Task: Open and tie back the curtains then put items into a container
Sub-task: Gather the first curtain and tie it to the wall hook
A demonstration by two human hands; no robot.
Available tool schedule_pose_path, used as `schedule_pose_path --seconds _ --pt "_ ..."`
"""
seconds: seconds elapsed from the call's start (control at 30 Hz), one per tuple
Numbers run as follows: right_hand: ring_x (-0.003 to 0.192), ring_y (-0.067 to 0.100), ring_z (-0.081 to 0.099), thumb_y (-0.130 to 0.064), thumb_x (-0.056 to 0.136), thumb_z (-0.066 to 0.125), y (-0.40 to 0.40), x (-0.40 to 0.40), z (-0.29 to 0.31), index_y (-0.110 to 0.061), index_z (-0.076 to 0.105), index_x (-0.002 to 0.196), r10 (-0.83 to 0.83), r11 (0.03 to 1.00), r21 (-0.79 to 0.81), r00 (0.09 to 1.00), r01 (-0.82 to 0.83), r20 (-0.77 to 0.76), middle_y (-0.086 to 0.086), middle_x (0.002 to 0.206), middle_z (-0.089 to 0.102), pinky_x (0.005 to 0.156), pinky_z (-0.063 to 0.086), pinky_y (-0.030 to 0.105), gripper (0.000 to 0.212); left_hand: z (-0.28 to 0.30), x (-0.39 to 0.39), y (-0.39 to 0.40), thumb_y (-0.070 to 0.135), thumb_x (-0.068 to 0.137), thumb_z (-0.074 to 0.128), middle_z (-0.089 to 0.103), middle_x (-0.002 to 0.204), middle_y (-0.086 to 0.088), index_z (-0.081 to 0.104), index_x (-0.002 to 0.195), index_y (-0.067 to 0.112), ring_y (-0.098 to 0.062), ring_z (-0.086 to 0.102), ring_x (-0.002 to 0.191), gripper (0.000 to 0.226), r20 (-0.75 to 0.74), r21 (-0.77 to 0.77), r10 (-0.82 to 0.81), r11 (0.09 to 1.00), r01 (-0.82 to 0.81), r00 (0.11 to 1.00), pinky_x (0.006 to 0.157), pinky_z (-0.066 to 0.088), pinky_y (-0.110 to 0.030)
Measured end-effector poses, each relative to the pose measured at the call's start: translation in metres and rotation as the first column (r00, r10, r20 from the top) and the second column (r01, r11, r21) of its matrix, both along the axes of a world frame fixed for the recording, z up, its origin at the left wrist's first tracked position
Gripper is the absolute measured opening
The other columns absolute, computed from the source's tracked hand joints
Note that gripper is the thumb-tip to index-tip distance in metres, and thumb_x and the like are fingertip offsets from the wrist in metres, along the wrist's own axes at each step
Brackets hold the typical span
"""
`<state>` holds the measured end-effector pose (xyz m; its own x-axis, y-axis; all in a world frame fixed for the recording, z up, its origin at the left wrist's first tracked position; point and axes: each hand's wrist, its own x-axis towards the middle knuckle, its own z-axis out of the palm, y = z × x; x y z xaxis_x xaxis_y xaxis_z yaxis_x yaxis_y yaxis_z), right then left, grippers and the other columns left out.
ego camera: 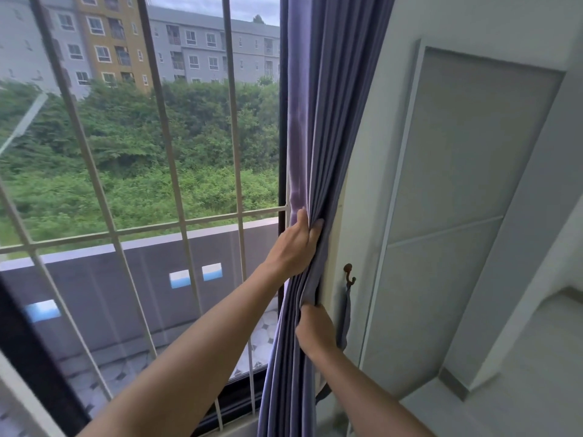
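Purple-grey curtain [318, 127], bunched into tight vertical folds at the right edge of the window, right up against the dark window frame [283, 121] on one side and the pale wall [362, 184] on the other; heavy-looking fabric, slight sheen, folds running top to bottom and flaring a bit wider near the floor; a paler washed-out streak down the fold closest to the glass.

Left hand [293, 247] higher up, wrapped around the gathered fabric from the window side, fingers curled into the pleats, thumb side up; definitely gripping cloth, not just resting on it. Right hand [315, 329] lower down, also clamped on the bundle, fingers tucked round behind the folds so can't see the tips; both bare forearms reaching in from bottom left and bottom centre.

Small brown hook [349, 274] on the wall just beside the curtain, between the two hands in height; strip of matching purple tieback [346, 313] hanging straight down from it, loose, just behind the right hand; can't tell if touching.

Outside: white window bars [170, 146] crossing the glass, grey balcony wall [126, 279] with little blue-and-white inserts, tiled balcony floor [265, 335], loads of green bushes [142, 159], grey and yellow apartment blocks [195, 48] behind. Off to the right, a plain white door [448, 216] with one horizontal rail.
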<state>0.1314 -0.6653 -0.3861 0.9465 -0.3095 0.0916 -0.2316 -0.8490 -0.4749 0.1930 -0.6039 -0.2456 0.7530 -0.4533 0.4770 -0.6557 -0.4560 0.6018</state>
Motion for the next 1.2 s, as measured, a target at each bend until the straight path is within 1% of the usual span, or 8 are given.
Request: schedule_pose_path --seconds 0.17,0.27,0.33,0.5,0.63,0.87,1.03,1.2 --pt "0.096 0.028 0.061 -0.002 0.096 0.039 0.006 -0.005 0.003 -0.005 0.057 0.111 0.006 1.000 -0.011 1.000 -0.006 0.001 0.015 0.114 0.059 0.080 0.052 0.032 0.024 -0.003 0.005 -0.006 0.069 0.083 0.042 0.066 0.098 -0.017 0.006 0.148 0.016 -0.031 0.064 0.082 0.091 -0.040 0.092 0.034 0.995 -0.030 0.999 0.076 0.054 -0.045" --pt "0.089 0.027 0.060 -0.003 0.095 0.041 0.003 -0.004 0.004 -0.004 0.054 0.114 0.030 0.999 0.036 1.000 -0.030 -0.001 0.013 0.105 0.059 0.067 0.045 0.027 0.024 0.003 0.010 -0.008 0.034 0.094 0.048 0.063 0.083 -0.012 0.049 0.112 0.006 -0.033 0.060 0.076 0.033 -0.061 0.198 0.080 0.978 -0.066 0.995 0.066 0.050 -0.038" --pt "0.079 0.023 0.058 -0.015 0.091 0.050 0.001 -0.002 0.001 -0.009 0.054 0.112 0.041 0.992 0.113 0.998 -0.047 0.056 0.007 0.092 0.058 0.064 0.048 0.026 0.022 0.004 0.011 -0.007 0.015 0.095 0.043 0.050 0.062 -0.006 0.045 0.077 0.008 -0.030 0.051 0.063 0.020 -0.067 0.216 0.105 0.972 -0.088 0.992 0.055 0.038 -0.031" --pt "0.116 0.019 0.052 -0.066 0.067 0.068 -0.005 0.012 -0.006 -0.021 0.034 0.142 -0.165 0.942 0.334 0.912 0.033 0.376 0.003 0.131 0.047 0.095 0.052 0.034 0.093 -0.003 0.011 -0.007 -0.001 0.088 0.035 0.048 0.060 -0.009 0.049 0.080 0.000 -0.030 0.045 0.056 0.016 -0.128 0.230 0.115 0.970 -0.083 0.985 0.050 0.036 -0.032" --pt "0.140 0.025 0.031 -0.066 0.067 0.070 -0.005 0.031 -0.001 -0.016 0.005 0.154 -0.235 0.944 0.314 0.874 0.101 0.425 0.011 0.156 0.022 0.105 0.045 0.038 0.120 -0.012 0.013 -0.012 -0.004 0.085 0.031 0.055 0.072 -0.016 0.053 0.095 -0.001 -0.030 0.047 0.057 0.024 -0.141 0.232 0.100 0.970 -0.065 0.985 0.054 0.042 -0.037" --pt "0.104 0.031 0.064 -0.037 0.094 0.052 -0.003 0.068 -0.014 -0.028 0.008 0.154 -0.294 0.921 0.346 0.900 0.177 0.322 0.010 0.138 0.053 0.071 0.050 0.032 0.075 -0.016 0.030 -0.018 0.010 0.098 0.033 0.057 0.079 -0.015 0.051 0.088 -0.001 -0.033 0.052 0.070 0.024 -0.161 0.177 0.093 0.982 -0.064 0.982 0.058 0.041 -0.036" --pt "0.104 0.031 0.064 -0.030 0.099 0.040 -0.013 0.068 -0.048 -0.033 0.029 0.148 -0.334 0.882 0.414 0.916 0.223 0.220 0.007 0.124 0.064 0.087 0.053 0.036 0.051 -0.022 0.042 -0.028 0.017 0.101 0.034 0.052 0.073 -0.008 0.047 0.082 0.009 -0.025 0.043 0.064 0.024 -0.107 0.123 0.105 0.988 -0.091 0.989 0.057 0.032 -0.030" --pt "0.081 0.018 0.069 -0.021 0.098 0.041 -0.026 0.056 -0.098 -0.018 0.064 0.120 -0.362 0.932 0.040 0.932 0.361 0.013 0.003 0.092 0.073 0.064 0.043 0.024 0.031 -0.032 0.049 -0.039 0.021 0.101 0.036 0.040 0.058 0.005 0.050 0.087 0.009 -0.012 0.036 0.050 0.023 0.026 0.125 0.114 0.985 -0.116 0.993 0.046 0.021 -0.026"
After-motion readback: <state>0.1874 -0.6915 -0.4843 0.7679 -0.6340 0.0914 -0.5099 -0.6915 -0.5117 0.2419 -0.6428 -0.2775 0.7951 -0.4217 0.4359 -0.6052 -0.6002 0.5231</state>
